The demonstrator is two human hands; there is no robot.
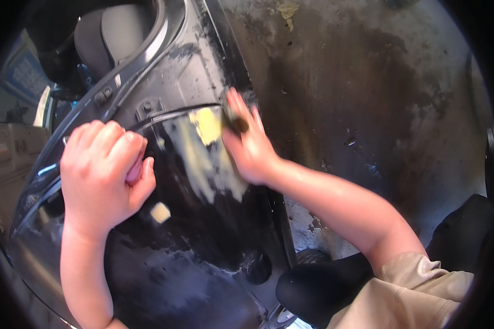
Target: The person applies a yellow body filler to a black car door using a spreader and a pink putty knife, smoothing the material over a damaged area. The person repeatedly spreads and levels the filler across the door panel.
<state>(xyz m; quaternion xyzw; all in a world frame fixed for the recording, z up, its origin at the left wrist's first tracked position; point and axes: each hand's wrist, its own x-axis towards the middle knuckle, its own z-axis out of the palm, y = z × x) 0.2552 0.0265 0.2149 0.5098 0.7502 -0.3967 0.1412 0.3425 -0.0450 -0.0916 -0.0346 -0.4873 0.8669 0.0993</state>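
Left hand: curled above black car panel; contents cannot be told.
Right hand: fingers straight, dark piece at palm; grip unclear.
Yellow patch: on panel, beside right hand.

Exposure uneven: both bare forearms and the left hand bright, the upper floor dim and brownish, its dark patches not separable into stain or shadow; light source outside the view, exact direction uncertain. Glossy black panel gives hazy bluish-white reflections low down, and hard white glare streaks the curved window frame at upper left. Right hand softened, its fingertips smeared as by motion blur; fine detail soft overall, straight edges bowed toward the rim, corners lost to black circular vignetting.
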